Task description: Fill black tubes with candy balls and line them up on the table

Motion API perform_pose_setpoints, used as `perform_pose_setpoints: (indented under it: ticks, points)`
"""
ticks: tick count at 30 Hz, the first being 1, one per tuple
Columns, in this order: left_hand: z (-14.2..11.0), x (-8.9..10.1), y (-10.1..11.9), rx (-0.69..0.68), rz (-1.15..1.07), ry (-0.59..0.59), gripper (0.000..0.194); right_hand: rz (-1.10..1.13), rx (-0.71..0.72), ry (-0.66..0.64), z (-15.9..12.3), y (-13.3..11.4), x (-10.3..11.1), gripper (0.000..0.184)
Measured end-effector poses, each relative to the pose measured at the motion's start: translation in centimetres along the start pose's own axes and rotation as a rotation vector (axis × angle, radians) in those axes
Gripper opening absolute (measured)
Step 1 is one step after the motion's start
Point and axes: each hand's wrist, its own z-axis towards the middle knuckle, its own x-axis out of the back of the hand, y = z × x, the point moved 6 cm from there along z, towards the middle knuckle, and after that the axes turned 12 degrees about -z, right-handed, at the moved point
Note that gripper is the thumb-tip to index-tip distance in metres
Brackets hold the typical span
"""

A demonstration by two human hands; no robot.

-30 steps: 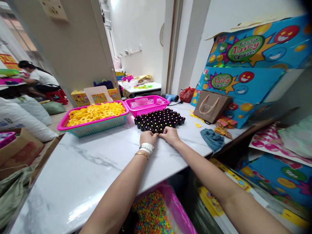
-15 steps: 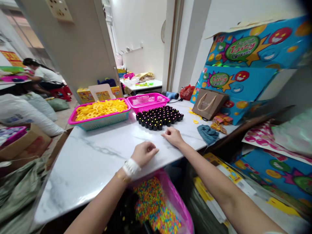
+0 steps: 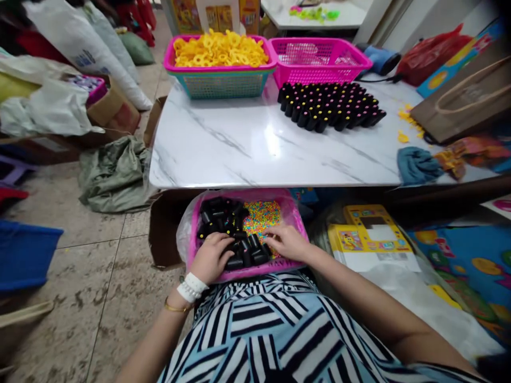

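A pink tub (image 3: 235,275) lined with clear plastic sits at my lap, below the table edge. Loose black tubes (image 3: 219,213), some with yellow or pink dots on their ends, fill its left and near parts. Small multicoloured balls (image 3: 261,215) lie at its far right. My left hand (image 3: 211,256) rests on the tubes at the left side, fingers apart. My right hand (image 3: 288,242) reaches over the right rim, fingers apart, its fingertips by the balls and the nearest tubes. Upright black tubes (image 3: 331,106) stand packed together on the table.
On the white marbled table (image 3: 207,154) stand a basket of yellow ring-shaped pieces (image 3: 221,50) and a pink mesh basket (image 3: 319,66). A blue cloth (image 3: 419,166), a brown paper bag (image 3: 463,106) and yellow scraps lie to the right. Yellow boxes (image 3: 371,239) are below.
My hands have left the upright tubes on the table and come down into the pink tub. The view has tilted downward, showing my lap.
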Motion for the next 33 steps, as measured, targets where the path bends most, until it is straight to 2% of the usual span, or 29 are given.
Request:
perform_pose_setpoints:
  ticks: [2,3,7,9,12,15,20,22,26,28,30,33]
  points:
    - [0.6,-0.3,0.6,0.015,-0.008,0.056,0.029,-0.038,-0.044,0.004,0.3,0.0,0.0,0.024]
    - [1.0,-0.5,0.9,0.016,-0.007,0.064,0.029,-0.084,-0.022,-0.004,0.6,-0.2,0.0,0.026]
    - [2.7,-1.2,1.0,0.003,0.054,-0.023,0.035,-0.330,0.277,-0.101,1.9,-2.4,-0.9,0.036]
    - [3.3,-1.5,1.0,-0.014,0.108,-0.079,0.037,-0.420,0.353,-0.160,2.2,-2.6,-1.6,0.032]
    - [4.2,-1.7,1.2,-0.034,0.207,-0.107,0.036,-0.503,0.326,-0.212,2.2,-1.2,-1.8,0.027]
    - [5.5,-2.8,1.6,-0.053,0.274,-0.164,0.038,-0.524,0.311,-0.227,1.7,0.4,-1.4,0.025]
    - [8.1,-5.2,1.4,0.026,0.275,-0.220,0.036,-0.567,0.041,-0.196,2.8,3.3,-0.2,0.026]
    - [8.6,-5.7,1.2,0.039,0.255,-0.223,0.034,-0.550,0.018,-0.200,3.3,3.4,-0.4,0.026]
    - [8.1,-5.6,0.7,0.031,0.178,-0.226,0.032,-0.443,0.108,-0.235,3.4,2.8,-1.3,0.022]
    - [7.4,-5.3,0.4,0.020,0.126,-0.217,0.034,-0.325,0.139,-0.225,2.9,2.8,-1.0,0.028]
    - [6.7,-5.0,0.1,0.018,0.083,-0.197,0.036,-0.051,0.101,-0.187,2.4,3.2,-0.2,0.035]
    - [6.3,-4.5,-0.3,0.004,-0.056,-0.123,0.034,0.490,-0.045,-0.142,1.7,4.4,0.7,0.040]
